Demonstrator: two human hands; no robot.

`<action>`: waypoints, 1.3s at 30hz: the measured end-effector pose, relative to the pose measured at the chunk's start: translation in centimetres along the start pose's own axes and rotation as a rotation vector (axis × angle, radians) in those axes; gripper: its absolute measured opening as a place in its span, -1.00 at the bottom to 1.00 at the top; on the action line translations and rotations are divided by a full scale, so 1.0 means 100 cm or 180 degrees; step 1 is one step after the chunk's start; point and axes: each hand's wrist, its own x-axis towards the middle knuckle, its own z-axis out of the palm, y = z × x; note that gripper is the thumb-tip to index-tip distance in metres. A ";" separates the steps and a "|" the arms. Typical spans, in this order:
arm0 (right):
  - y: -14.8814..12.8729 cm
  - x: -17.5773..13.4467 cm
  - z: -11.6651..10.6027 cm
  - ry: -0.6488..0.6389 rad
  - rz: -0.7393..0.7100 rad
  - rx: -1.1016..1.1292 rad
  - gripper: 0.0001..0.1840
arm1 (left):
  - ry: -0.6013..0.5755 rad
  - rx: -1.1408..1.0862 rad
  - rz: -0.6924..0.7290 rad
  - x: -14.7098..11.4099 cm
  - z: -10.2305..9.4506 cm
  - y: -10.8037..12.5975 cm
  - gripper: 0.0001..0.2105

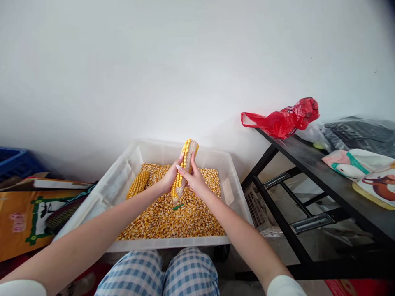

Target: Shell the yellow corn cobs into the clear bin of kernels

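Observation:
A corn cob (186, 160) with yellow kernels and a bare pale strip along its length is held upright at a tilt between both hands. My left hand (171, 176) is closed around its left side. On the right side, my right hand (195, 179) grips it, thumb against the cob. Below them lie many loose corn kernels (173, 224) in a translucent plastic bin (228, 164). A second corn cob (138, 183), covered in kernels, rests on the kernels at the left. Under the held cob lies a small green object (178, 206) of unclear kind.
A black table (321, 172) stands to the right, bearing a red plastic bag (286, 119) and other packages (364, 166). At the left are an orange printed box (18, 222) and a blue crate (18, 162). A white wall (185, 70) rises behind the bin.

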 end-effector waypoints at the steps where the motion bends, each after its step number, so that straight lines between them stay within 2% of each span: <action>1: 0.001 0.000 0.001 0.0025 -0.0025 0.0027 0.02 | -0.0021 0.0017 -0.0043 0.000 0.000 -0.001 -0.54; 10: 0.008 0.003 -0.005 0.0195 -0.0313 -0.0078 -0.06 | -0.0018 0.0177 -0.0164 -0.005 0.002 0.006 -0.52; 15: 0.001 0.004 -0.007 -0.0066 0.0023 -0.0267 -0.11 | -0.0047 0.0188 -0.0107 -0.003 0.000 0.006 -0.51; 20: 0.000 0.001 0.001 0.0342 -0.0301 -0.0249 0.01 | 0.0009 0.0213 0.0071 -0.002 0.004 0.001 -0.58; 24: 0.009 0.001 -0.003 0.0331 0.0036 -0.0273 -0.09 | -0.0038 0.0324 -0.0136 -0.003 0.002 0.001 -0.54; 27: 0.009 0.003 -0.006 0.0302 0.0110 -0.0233 -0.14 | -0.0053 0.0339 -0.0112 -0.003 0.000 0.002 -0.52; 34: -0.003 0.004 -0.003 0.0571 -0.0100 -0.0368 0.00 | 0.0051 0.0777 0.0038 0.003 0.000 -0.011 -0.50; 39: 0.003 0.004 -0.010 0.0462 -0.0116 -0.0235 -0.03 | 0.0077 0.0800 -0.0044 -0.001 0.001 -0.009 -0.48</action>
